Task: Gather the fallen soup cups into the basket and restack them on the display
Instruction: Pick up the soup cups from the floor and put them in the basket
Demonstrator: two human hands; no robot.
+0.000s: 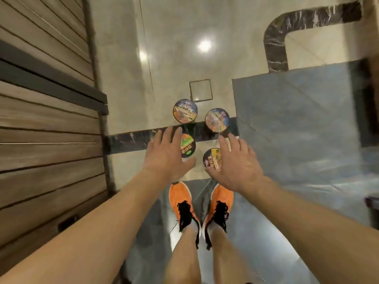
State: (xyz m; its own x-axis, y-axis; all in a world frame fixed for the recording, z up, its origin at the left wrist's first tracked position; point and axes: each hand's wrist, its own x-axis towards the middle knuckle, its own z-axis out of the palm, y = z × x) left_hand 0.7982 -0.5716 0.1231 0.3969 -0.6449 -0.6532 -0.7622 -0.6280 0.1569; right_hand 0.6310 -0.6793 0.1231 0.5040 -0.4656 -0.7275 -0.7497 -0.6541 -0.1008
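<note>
Four soup cups [185,113] lids-up on floor [174,48], clustered at 12 o'clock from orange shoes [180,199]. Left hand [166,154] and right hand [235,167] spread wide, holding nothing, over nearer pair. Likely set to take one each. Contact unclear. Basket not in view.

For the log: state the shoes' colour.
The shoes are orange with black laces; head view.
</note>
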